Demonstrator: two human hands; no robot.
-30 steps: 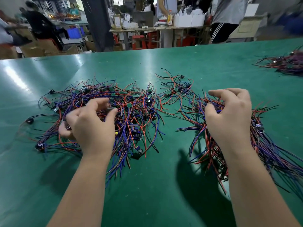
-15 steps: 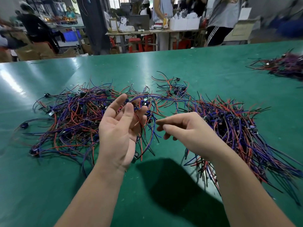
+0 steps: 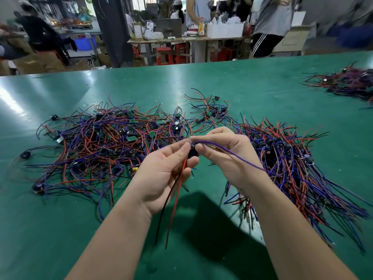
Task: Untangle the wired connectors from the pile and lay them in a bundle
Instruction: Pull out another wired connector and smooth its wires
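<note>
The left hand (image 3: 167,170) pinched a small black connector (image 3: 192,153) between thumb and fingertips. The right hand (image 3: 228,156), touching it, was closed on the connector's purple wire (image 3: 238,156), which trailed toward four o'clock. Red and black wires (image 3: 176,199) hung across the left palm toward six o'clock. On the green table (image 3: 252,85), the tangled pile (image 3: 101,146) lay at nine o'clock, the bundle (image 3: 292,164) at three, a separate heap (image 3: 347,81) at two.

Assembly workshop — green workbench (image 3: 242,81), wire pile (image 3: 105,146)
</note>
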